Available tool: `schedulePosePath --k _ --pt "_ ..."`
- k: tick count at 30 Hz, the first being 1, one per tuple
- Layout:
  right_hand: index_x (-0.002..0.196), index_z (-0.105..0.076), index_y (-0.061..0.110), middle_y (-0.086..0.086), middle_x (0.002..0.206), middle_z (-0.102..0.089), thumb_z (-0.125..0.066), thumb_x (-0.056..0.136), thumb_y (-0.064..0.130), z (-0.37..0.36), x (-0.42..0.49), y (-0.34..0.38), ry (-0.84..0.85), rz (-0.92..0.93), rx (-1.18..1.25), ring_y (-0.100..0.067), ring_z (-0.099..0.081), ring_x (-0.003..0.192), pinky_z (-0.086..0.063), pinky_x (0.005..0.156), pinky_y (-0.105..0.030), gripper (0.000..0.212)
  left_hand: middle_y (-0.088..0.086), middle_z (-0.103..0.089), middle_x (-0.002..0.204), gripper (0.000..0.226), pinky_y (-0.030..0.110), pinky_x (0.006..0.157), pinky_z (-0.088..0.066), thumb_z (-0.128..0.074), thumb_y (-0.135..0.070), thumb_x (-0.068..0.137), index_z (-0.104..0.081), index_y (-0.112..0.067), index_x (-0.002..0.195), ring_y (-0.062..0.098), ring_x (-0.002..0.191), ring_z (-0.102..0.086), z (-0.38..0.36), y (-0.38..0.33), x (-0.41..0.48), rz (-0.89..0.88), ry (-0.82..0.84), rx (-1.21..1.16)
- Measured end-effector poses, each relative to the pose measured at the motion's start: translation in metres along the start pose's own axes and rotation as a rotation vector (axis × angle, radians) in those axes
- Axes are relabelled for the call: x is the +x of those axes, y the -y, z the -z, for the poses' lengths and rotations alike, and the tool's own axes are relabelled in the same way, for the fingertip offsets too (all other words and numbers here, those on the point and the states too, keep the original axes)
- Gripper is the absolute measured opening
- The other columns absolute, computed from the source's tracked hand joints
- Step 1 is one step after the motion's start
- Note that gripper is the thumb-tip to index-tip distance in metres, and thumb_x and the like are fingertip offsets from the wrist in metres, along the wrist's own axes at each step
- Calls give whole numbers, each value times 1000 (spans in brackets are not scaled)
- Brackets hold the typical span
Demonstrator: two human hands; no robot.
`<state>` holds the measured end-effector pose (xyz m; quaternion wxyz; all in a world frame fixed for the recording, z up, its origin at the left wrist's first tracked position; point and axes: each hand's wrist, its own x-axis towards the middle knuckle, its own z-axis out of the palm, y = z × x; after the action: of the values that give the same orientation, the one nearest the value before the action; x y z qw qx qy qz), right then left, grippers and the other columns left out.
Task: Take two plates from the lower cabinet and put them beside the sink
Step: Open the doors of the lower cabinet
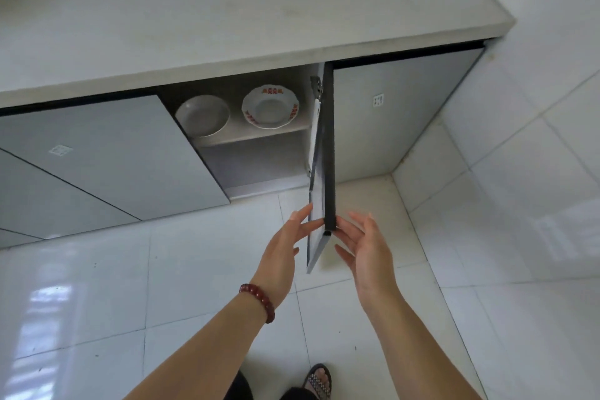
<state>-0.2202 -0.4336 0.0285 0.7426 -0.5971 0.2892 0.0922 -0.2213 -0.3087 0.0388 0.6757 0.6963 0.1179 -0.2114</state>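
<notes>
The lower cabinet (253,166) is open, so the 1st step is done and the rest of the task lies ahead. My left hand (285,243) and right hand (367,250) sit on either side of the free edge of the cabinet door (328,146), which stands out toward me edge-on. The fingers (303,212) of my left hand are straight and loosely together, touching the door's inner face. Those of my right hand are spread and relaxed, tips at the door's dark outer edge. Neither hand grips anything. Beyond my fingers and a little to the left, the 2 plates rest side by side on the upper shelf (259,136) inside the cabinet: a grey plate (203,115) farther left and a red-patterned plate (270,106) nearer the hinge. Above them runs the pale table (227,10), but no sink shows, so I cannot tell which way they must go. What is left, as I judge it: leave the door, reach in, lift both plates, and set them beside the sink.
</notes>
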Motion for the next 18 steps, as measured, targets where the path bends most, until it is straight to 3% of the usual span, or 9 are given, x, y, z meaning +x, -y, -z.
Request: schedulePosePath --k 9,18 --pt "97 -57 29 10 102 -65 -30 99 30 46 -1 13 -137 113 -53 -5 -58 101 -47 88 -30 27 -23 -58 114 47 33 103 -29 -18 -57 86 -46 -44 122 11 124 -44 -43 -3 7 17 65 12" --pt "95 -56 30 9 104 -62 -29 99 33 68 -7 28 -201 89 71 -11 -56 107 -43 100 -43 27 -13 -55 124 42 34 102 -31 -16 -48 94 -47 -41 121 12 124 -44 -53 -16 11 -4 66 31"
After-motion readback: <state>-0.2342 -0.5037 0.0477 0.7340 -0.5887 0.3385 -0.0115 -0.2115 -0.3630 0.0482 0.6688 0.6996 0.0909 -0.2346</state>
